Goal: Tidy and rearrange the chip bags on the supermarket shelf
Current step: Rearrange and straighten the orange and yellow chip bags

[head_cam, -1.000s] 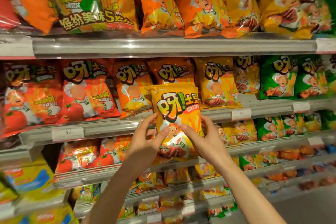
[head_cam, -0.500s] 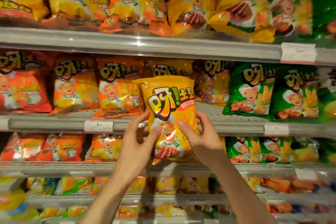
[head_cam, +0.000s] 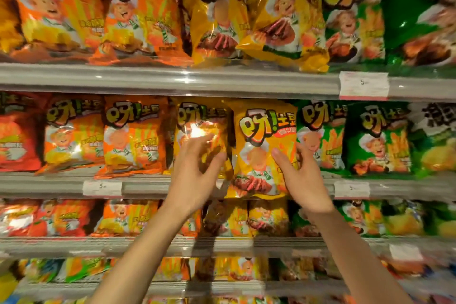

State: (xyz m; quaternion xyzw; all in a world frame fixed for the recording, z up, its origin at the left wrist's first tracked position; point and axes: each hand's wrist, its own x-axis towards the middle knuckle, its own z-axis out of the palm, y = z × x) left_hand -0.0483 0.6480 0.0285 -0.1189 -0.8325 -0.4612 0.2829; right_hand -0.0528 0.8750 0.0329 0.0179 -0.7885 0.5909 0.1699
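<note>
Yellow chip bag (head_cam: 264, 148) being slotted into the middle shelf (head_cam: 153, 186) row

Held by the right hand (head_cam: 302, 180) in a closed grip on its right edge; left hand (head_cam: 195, 175) spread open on the neighbouring yellow bag (head_cam: 199, 131). Best pushed back upright, flush with the green bag (head_cam: 320, 136)

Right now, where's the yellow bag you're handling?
In the head view the yellow bag stands centre-right on the second shelf, between another yellow bag and a green bag, with the right hand gripping it.
</note>
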